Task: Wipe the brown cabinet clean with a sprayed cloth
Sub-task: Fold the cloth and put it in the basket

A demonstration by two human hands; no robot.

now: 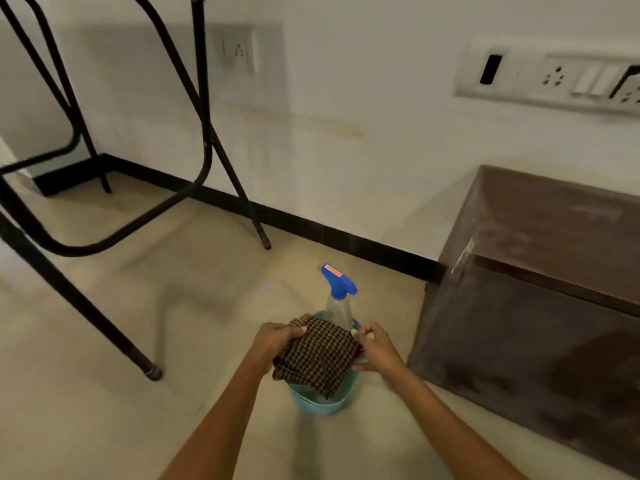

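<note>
Bare floor [214, 306] is noted between the black metal legs [202, 98] at left and the brown cabinet [540, 306] at right; the far side is closed by the wall [346, 150]. A bucket [322, 407], spray bottle [338, 303] upright in it and cloth [318, 358] over its mouth, stands near the cabinet, a floor strip left between.

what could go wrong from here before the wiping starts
The cloth, held by the left hand and right hand over the blue tub, hangs right by the spray bottle standing in it; lifting could tip the bottle.
Wall sockets sit above the brown cabinet, so stray spray might reach them.
</note>
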